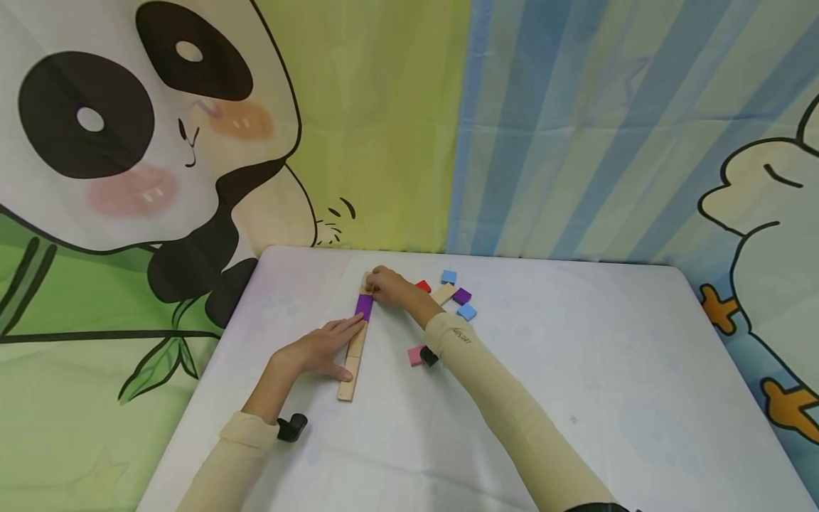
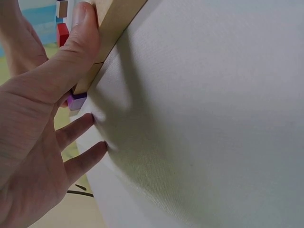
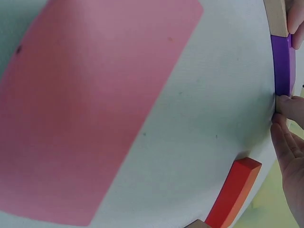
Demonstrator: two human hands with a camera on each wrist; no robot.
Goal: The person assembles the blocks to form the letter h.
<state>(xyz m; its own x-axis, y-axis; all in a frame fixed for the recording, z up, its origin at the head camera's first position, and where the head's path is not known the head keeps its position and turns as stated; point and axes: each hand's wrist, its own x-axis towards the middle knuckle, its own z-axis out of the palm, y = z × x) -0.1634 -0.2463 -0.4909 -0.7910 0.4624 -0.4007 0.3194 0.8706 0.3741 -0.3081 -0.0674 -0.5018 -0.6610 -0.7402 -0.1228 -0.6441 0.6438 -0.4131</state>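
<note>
A straight row of flat blocks runs away from me on the white table: plain wooden blocks point(image 1: 356, 341) at the near end, then a purple block point(image 1: 363, 307), then a wooden end block point(image 1: 365, 282). My left hand point(image 1: 318, 350) lies along the row's left side, fingers extended; its thumb rests on a near wooden block and a fingertip touches the row by the purple block. At the far end, my right hand point(image 1: 392, 286) pinches the wooden end block, mostly hidden by the fingers. The right wrist view shows thumb and finger against that block, beside the purple block point(image 3: 281, 64).
Right of the row lie loose blocks: red point(image 1: 422, 286), wooden point(image 1: 443, 294), purple point(image 1: 461, 296) and two light blue point(image 1: 449, 276). A pink block point(image 1: 415, 355) sits nearer, beneath the right wrist camera point(image 1: 429, 355). A printed curtain point(image 1: 377, 128) hangs behind the table's far edge.
</note>
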